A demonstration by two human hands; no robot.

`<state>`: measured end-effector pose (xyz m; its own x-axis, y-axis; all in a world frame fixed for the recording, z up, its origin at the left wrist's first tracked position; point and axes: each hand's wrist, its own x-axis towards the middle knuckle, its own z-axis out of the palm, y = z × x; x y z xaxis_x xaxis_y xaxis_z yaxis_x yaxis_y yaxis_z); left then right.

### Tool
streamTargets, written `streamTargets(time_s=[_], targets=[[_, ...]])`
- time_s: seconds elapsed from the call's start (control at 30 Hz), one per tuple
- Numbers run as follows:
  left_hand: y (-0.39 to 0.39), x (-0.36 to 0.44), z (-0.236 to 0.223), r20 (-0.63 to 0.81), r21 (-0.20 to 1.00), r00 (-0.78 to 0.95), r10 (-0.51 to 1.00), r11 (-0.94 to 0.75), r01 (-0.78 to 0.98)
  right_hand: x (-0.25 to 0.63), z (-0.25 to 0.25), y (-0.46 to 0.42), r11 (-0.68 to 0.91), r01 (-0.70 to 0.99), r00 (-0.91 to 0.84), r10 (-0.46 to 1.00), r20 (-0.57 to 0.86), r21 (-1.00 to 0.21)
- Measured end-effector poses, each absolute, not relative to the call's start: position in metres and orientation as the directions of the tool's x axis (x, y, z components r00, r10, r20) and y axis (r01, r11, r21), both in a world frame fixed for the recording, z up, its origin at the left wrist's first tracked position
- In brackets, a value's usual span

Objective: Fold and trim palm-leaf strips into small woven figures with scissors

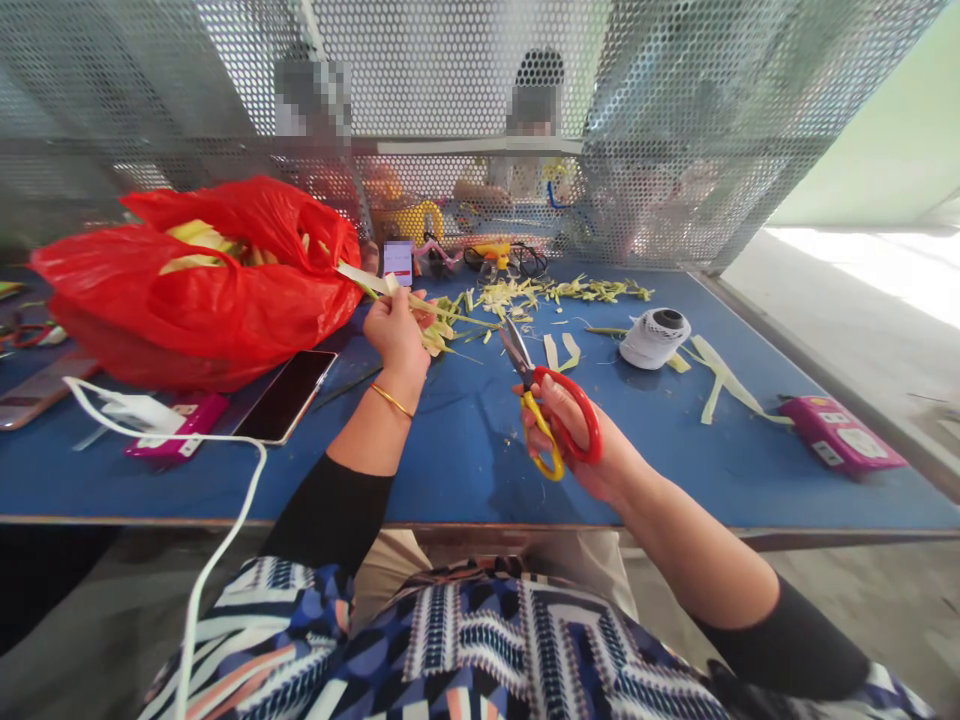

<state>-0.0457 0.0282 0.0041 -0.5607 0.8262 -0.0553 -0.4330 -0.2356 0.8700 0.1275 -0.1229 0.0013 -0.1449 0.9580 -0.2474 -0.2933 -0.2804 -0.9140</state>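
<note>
My left hand (396, 328) is closed, pinching a pale green leaf strip (457, 316) whose end reaches toward the scissor tips. In my right hand (574, 425) is a pair of scissors (519, 350) with one red and one yellow handle, its blades slightly apart and pointing up and left. Whether the blade tips touch the strip, I cannot tell. Behind my left hand lie leafy trimmings (510, 295) in a loose heap. Two short pale strips (562, 352) rest on the table just beyond the scissors.
A red plastic bag (262, 310) of pale leaves bulges at left, beside a dark phone (289, 397) and a white cable (251, 490). A white thread spool (651, 340) and a magenta box (840, 436) stand right on the blue table (465, 470). Behind is a perforated metal screen (442, 70).
</note>
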Motion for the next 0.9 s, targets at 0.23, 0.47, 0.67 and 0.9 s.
streamTargets(time_s=[0.23,0.47,0.67,0.9], targets=[[0.025,-0.046,0.007,-0.079,0.861,-0.541,0.838,-0.216,-0.46,0.126,-0.001,-0.12,-0.264,-0.261,-0.128,0.963,-0.238,-0.928],[0.028,-0.045,0.003,-0.073,0.858,-0.538,0.839,-0.222,-0.463,0.126,-0.002,-0.118,-0.24,-0.216,-0.115,0.969,-0.219,-0.946],[0.031,-0.049,0.002,-0.091,0.86,-0.553,0.828,-0.214,-0.463,0.134,0.004,-0.107,-0.211,-0.207,-0.09,0.977,-0.196,-0.955],[0.026,-0.045,0.004,-0.139,0.876,-0.43,0.892,-0.092,-0.474,0.181,0.008,-0.102,0.016,-0.108,-0.015,1.0,0.018,-0.994]])
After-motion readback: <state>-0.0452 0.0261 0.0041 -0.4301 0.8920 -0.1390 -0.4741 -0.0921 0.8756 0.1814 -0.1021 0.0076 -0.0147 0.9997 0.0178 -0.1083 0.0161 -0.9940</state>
